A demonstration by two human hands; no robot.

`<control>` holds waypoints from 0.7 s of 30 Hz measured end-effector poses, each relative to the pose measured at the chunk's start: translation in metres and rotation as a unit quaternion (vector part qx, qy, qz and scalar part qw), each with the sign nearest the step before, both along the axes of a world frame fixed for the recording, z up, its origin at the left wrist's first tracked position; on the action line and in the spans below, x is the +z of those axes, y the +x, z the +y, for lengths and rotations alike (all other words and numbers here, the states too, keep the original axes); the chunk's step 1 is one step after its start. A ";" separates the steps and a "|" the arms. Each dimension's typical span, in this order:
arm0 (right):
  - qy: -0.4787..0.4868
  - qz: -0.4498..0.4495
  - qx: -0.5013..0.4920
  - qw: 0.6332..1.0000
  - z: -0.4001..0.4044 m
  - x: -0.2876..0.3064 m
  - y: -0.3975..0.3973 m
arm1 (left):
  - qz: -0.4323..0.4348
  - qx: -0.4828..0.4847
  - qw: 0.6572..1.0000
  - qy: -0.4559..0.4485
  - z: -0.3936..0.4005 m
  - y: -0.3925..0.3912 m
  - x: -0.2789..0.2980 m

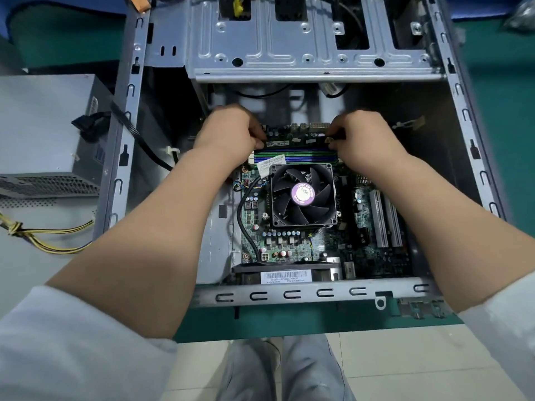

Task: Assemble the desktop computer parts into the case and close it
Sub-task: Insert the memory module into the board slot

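Observation:
An open grey computer case (289,293) lies on its side on the green table. Inside sits the green motherboard (292,244) with a black CPU fan (302,195) at its middle. Beyond the fan run blue and green memory slots (298,157). A dark memory stick (295,140) stands on edge over the far slots. My left hand (231,134) pinches its left end with curled fingers. My right hand (364,137) pinches its right end the same way. How deep the stick sits in its slot is hidden by my fingers.
A grey power supply (46,131) with yellow and black wires (43,238) lies left of the case. A black cable (144,137) runs from it over the case wall. The metal drive cage (289,47) spans the far end. White expansion slots (382,221) sit right of the fan.

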State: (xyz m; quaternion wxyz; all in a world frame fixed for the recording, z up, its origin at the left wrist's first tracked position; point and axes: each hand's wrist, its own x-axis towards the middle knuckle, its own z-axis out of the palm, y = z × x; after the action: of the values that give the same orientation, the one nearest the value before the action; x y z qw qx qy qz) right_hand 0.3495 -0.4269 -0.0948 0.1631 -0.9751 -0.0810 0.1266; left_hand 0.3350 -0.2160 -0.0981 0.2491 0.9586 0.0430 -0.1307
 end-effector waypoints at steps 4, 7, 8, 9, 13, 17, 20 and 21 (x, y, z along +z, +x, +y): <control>0.004 0.012 -0.002 1.000 -0.002 0.003 0.001 | -0.007 -0.007 1.000 0.013 -0.001 -0.001 0.001; 0.002 0.013 -0.006 1.000 -0.002 0.004 0.002 | -0.005 -0.011 1.000 0.016 -0.001 -0.001 0.002; 0.001 0.013 -0.008 1.000 -0.002 0.005 0.002 | -0.004 -0.012 1.000 0.016 -0.001 -0.001 0.002; 0.000 0.013 -0.010 1.000 -0.002 0.005 0.002 | -0.004 -0.013 1.000 0.015 -0.001 -0.001 0.002; 0.005 0.014 -0.014 1.000 -0.002 0.006 0.000 | -0.008 -0.014 1.000 0.019 -0.001 -0.002 0.003; 0.005 0.009 -0.025 1.000 -0.002 0.008 -0.001 | -0.008 -0.016 1.000 0.024 -0.003 -0.003 0.003; -0.005 0.005 -0.024 1.000 -0.001 0.008 -0.002 | 0.003 -0.020 1.000 0.019 -0.003 -0.003 0.002; -0.010 0.005 -0.024 1.000 -0.001 0.008 -0.003 | 0.008 -0.019 1.000 0.016 -0.003 -0.004 0.001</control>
State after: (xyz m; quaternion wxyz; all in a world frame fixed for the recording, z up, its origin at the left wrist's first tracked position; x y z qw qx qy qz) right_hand 0.3468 -0.4278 -0.0872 0.1570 -0.9776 -0.0557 0.1282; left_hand 0.3315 -0.2188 -0.0973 0.2304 0.9621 0.0292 -0.1426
